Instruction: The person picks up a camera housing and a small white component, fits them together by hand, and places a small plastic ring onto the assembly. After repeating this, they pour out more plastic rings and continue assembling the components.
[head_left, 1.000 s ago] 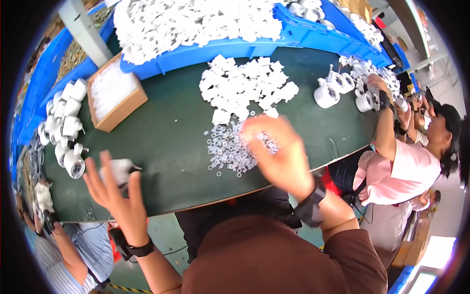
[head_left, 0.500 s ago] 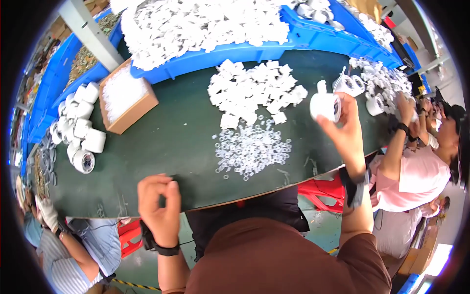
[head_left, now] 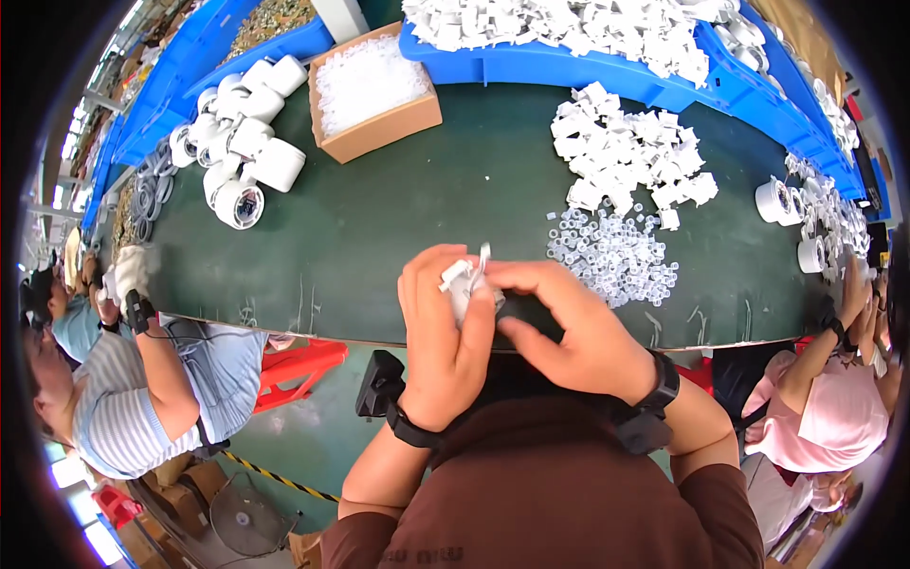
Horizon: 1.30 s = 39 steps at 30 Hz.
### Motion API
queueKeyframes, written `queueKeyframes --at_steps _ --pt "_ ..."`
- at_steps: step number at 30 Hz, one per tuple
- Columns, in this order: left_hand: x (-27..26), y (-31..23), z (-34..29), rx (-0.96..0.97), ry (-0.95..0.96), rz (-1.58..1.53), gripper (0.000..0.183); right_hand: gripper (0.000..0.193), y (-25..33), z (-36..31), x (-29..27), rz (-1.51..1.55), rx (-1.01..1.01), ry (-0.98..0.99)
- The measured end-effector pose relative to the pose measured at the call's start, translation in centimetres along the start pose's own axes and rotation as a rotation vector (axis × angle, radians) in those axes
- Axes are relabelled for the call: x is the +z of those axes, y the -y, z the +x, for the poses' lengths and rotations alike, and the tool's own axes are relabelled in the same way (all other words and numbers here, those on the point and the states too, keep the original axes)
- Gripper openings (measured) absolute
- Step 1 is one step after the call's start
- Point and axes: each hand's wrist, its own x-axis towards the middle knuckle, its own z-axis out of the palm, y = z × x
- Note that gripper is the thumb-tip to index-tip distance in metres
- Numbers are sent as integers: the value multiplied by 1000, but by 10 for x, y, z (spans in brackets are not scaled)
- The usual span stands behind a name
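Observation:
My left hand [head_left: 438,356] is closed around a white plastic fitting [head_left: 462,284], just above the near edge of the green-topped table [head_left: 379,228]. My right hand [head_left: 592,332] grips the same piece from the other side, forefinger and thumb stretched toward it. A small white tab [head_left: 485,256] sticks up between the fingers; most of the fitting is hidden by them. Right of my hands lies a pile of small clear rings [head_left: 616,256]. Behind the rings is a heap of white plastic clips [head_left: 630,152].
White round housings [head_left: 275,163] and grey rings [head_left: 147,194] sit at left, near a cardboard box [head_left: 379,137] of clear pieces. Blue bins [head_left: 550,68] line the back. More white housings [head_left: 773,201] stand at right. Co-workers work on both sides.
My right hand has brought the white fitting from the right side to the middle. My left hand, formerly without anything in it, now holds it too. The view has swung left.

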Motion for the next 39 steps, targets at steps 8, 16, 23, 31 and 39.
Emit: queueKeyframes --at_steps 8,16,23,31,39 --pt "-9 2 1 146 60 165 26 16 14 16 5 473 228 -106" --pt "1 0 -1 22 9 -50 14 9 17 10 12 130 184 -232" --pt "3 -5 4 36 77 -2 10 10 13 1 4 139 151 -235" --pt "-5 -2 4 -48 60 -11 11 11 -8 -22 -100 -752 238 -492" --pt "1 -3 4 -4 46 29 15 30 -27 -39 -134 -954 168 -280"
